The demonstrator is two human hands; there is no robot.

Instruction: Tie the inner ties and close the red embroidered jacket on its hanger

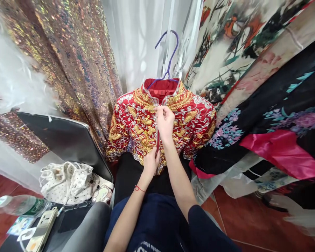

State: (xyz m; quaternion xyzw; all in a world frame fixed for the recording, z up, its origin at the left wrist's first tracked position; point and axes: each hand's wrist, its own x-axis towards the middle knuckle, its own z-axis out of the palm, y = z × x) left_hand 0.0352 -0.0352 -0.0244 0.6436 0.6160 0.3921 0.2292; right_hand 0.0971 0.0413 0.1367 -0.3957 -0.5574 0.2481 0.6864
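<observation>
A red jacket (136,122) with gold and silver embroidery and a stand-up collar hangs in front of me on a purple hanger (170,56). Just below the collar, my right hand (165,122) is closed in a pinch at the jacket's front opening. Lower on the same front edge, my left hand (151,161) is closed on the cloth and touches the lower part of the jacket. A narrow strip of red lining shows between the two hands. What lies between the right fingertips is hidden.
Sequinned fabric (76,56) hangs at left beside a black chair back (65,140). A white dotted drawstring bag (68,182), a plastic bottle (23,205) and a power strip (42,229) lie at lower left. Floral black fabric (241,122) hangs at right above a red tiled floor (241,220).
</observation>
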